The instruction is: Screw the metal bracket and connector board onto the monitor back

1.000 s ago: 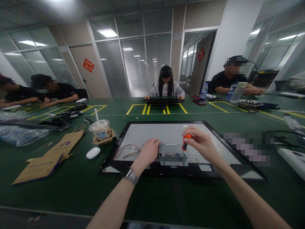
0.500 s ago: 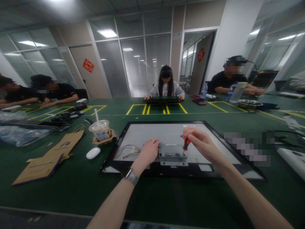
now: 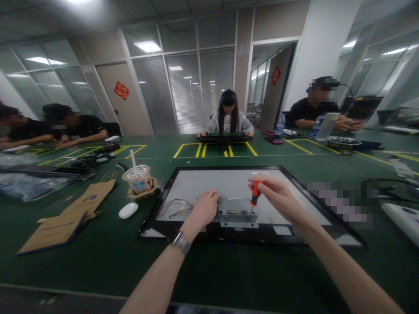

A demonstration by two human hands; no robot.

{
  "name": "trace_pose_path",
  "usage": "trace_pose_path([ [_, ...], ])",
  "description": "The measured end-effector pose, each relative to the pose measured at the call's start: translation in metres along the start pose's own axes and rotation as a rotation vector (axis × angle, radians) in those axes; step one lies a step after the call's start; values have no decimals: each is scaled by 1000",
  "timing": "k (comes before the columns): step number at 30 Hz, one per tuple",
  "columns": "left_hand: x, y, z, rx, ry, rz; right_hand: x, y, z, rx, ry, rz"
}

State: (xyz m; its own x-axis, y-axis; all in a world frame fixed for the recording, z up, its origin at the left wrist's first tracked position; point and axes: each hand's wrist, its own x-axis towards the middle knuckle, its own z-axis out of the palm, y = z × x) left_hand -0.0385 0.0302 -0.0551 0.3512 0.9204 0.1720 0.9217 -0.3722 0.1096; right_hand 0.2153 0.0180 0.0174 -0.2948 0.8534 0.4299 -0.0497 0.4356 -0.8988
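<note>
A flat display panel (image 3: pixel 235 183) with a black frame lies back side up on the green table. Near its front edge sits a metal bracket (image 3: pixel 240 218) holding a small circuit board (image 3: pixel 236 212). My right hand (image 3: pixel 273 192) grips an orange-and-black screwdriver (image 3: pixel 254 194) by its handle, the shaft pointing down to the bracket's right part. The tip is too small to make out. My left hand (image 3: pixel 206 207) lies flat at the bracket's left end, fingers stretched forward. Thin wires (image 3: pixel 176 205) run over the panel left of that hand.
Left of the panel are a drink cup (image 3: pixel 137 179) in a cardboard holder, a white mouse (image 3: pixel 128 210) and paper bags (image 3: pixel 68 218). A white device (image 3: pixel 401 224) and cables (image 3: pixel 389 187) lie at right. A person (image 3: pixel 227 115) sits opposite behind another dark panel (image 3: pixel 225 138).
The fingers of my right hand have shifted slightly on the screwdriver handle, which shows more of its orange part. My left hand stays in place.
</note>
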Motion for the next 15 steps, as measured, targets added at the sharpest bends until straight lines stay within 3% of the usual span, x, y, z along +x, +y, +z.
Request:
trace_pose_path([
  [6, 0, -2, 1, 1, 2, 7, -1, -3, 7, 203, -95, 11],
  [15, -1, 0, -1, -4, 5, 4, 0, -1, 2, 59, -7, -29],
])
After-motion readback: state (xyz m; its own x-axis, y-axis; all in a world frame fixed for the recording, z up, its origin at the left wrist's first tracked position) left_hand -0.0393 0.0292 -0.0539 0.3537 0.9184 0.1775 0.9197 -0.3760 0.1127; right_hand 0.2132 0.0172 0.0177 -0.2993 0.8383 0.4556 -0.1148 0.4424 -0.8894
